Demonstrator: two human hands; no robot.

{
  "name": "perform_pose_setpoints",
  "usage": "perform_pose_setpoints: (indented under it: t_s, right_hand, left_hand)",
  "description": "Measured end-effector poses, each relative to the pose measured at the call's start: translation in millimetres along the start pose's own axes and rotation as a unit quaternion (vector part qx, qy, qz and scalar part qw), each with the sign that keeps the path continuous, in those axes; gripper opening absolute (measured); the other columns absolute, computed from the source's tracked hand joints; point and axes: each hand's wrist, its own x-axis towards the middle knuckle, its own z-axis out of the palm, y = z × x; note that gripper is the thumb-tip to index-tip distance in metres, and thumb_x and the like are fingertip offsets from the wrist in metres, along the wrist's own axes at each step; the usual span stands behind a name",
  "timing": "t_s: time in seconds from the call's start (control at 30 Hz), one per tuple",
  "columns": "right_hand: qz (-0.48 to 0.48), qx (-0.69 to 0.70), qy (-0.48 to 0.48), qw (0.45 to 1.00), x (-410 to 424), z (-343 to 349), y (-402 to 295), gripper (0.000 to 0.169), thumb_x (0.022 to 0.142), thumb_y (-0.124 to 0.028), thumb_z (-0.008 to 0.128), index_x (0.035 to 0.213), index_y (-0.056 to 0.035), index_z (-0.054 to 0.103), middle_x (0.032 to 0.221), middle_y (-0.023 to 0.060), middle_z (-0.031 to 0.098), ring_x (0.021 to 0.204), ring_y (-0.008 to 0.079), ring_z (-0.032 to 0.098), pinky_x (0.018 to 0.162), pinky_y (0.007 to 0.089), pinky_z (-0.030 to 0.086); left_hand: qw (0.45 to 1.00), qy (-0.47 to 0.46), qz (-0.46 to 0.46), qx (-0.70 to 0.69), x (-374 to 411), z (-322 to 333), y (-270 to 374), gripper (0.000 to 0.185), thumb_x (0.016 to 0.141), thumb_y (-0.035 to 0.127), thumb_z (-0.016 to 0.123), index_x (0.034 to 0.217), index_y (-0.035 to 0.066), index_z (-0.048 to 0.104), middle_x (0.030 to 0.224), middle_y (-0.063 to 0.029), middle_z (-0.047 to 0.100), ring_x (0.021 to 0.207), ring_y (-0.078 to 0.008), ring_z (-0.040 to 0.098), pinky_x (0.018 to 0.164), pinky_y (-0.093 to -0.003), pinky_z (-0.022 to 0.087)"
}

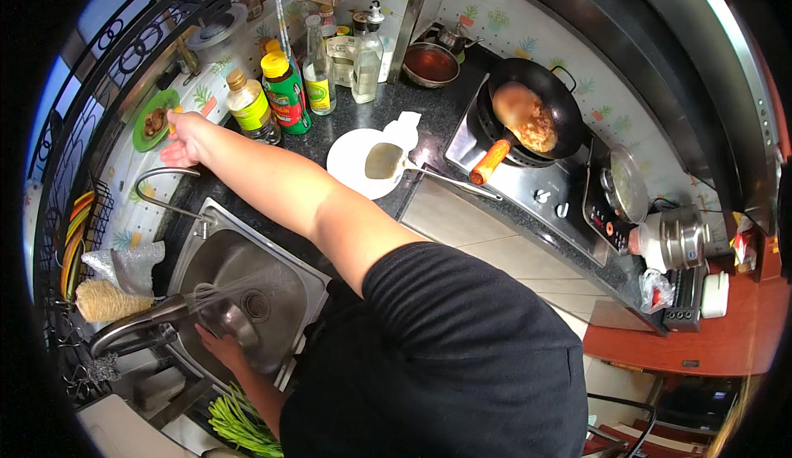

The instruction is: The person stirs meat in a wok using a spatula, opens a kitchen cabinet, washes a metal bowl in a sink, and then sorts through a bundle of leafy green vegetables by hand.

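My left hand (221,345) is at a small metal bowl (238,325) in the steel sink (291,272), its fingers at the side of the bowl. Water sprays over the bowl from a dark faucet (145,322). My right arm stretches across the counter. My right hand (184,139) is beside a green plate (148,142) with brown food pieces, at the tiled wall side. A small yellow thing (172,125) shows at its fingertips; whether it is gripped is unclear. A thin curved tap (164,170) stands just below that hand.
Bottles (253,108) line the counter behind my right arm. A ladle (383,161) lies on a white plate (346,155). A wok (566,99) with food and a wooden handle sits on the stove. Green stalks (238,421) lie beside the sink. A lidded pan (625,180) stands farther right.
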Motion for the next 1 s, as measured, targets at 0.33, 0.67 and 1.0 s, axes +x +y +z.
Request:
perform_pose_setpoints:
  t_s: [0.33, 0.67, 1.0]
  right_hand:
    - [-0.154, 0.051, 0.158, 0.974, 59, 15, 12, 0.047, 0.09, -0.043, 0.036, 0.083, 0.0001, 0.055, 0.072, 0.0116, 0.058, 0.061, 0.0233, 0.055, 0.054, 0.0365, 0.043]
    - [-0.194, -0.12, 0.151, 0.962, 50, -13, 9, 0.039, 0.087, -0.032, 0.044, 0.092, 0.0058, 0.055, 0.087, 0.0209, 0.06, 0.075, 0.032, 0.059, 0.063, 0.0424, 0.046]
    - [-0.145, -0.102, 0.101, 0.979, 8, -6, 21, 0.034, 0.086, -0.034, 0.042, 0.064, -0.0083, 0.044, 0.054, 0.0036, 0.045, 0.039, 0.0158, 0.038, 0.037, 0.0321, 0.025]
  left_hand:
    - [0.857, -0.102, -0.276, -0.422, -11, 15, -39, 0.065, 0.066, 0.012, 0.053, 0.129, 0.003, 0.035, 0.123, -0.0181, 0.042, 0.104, -0.0345, 0.049, 0.077, -0.0489, 0.045]
    - [0.709, -0.148, -0.402, -0.56, 13, 59, -96, 0.038, 0.07, 0.003, 0.046, 0.107, -0.005, 0.043, 0.104, -0.0197, 0.045, 0.094, -0.0365, 0.048, 0.082, -0.0569, 0.042]
    - [0.567, -0.219, -0.464, -0.644, 6, 62, -78, 0.055, 0.068, 0.0, 0.043, 0.122, -0.005, 0.034, 0.127, -0.0224, 0.036, 0.115, -0.0433, 0.037, 0.09, -0.0614, 0.036]
